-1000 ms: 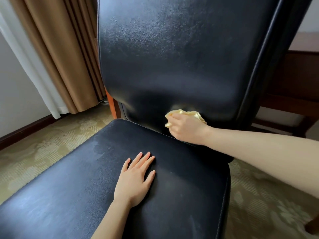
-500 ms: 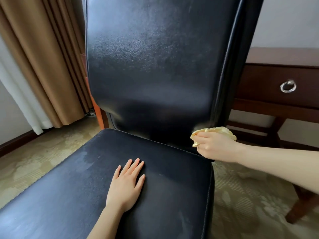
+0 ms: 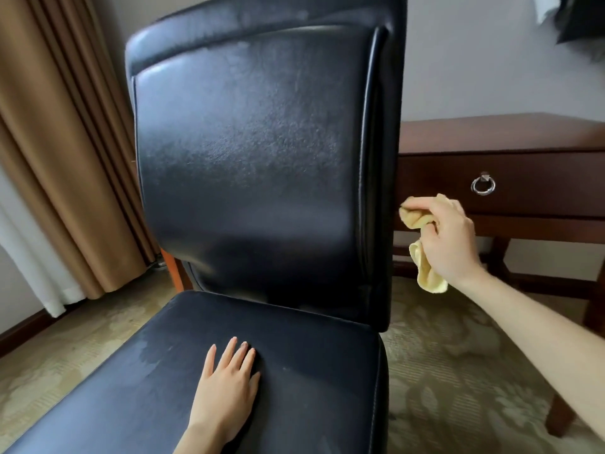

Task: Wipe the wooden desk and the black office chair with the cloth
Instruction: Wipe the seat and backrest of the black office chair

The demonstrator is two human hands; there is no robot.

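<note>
- Room floored with patterned carpet (image 3: 442, 371); 9 o'clock: brown curtain (image 3: 65, 142).
- 6 o'clock: left hand (image 3: 226, 394), fingers straight, laid flat on seat (image 3: 311, 355) of black office chair (image 3: 255, 158); holds nothing, apparently steadying it.
- 3 o'clock: right hand (image 3: 448, 237), fingers curled round bunched yellow cloth (image 3: 427, 276), one end hanging; just beside the backrest's right edge, contact unclear.
- 2 o'clock: wooden desk (image 3: 507, 132), behind the cloth.
- Step, as judged: chair wiping, at the backrest edge. The next move calls for pressing the cloth to that edge, or crossing to the desk.

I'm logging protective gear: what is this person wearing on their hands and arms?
Nothing visible: the left hand and right hand are ungloved, no sleeves show up to the frame edge, and there are no rings, watch or bracelet.
</note>
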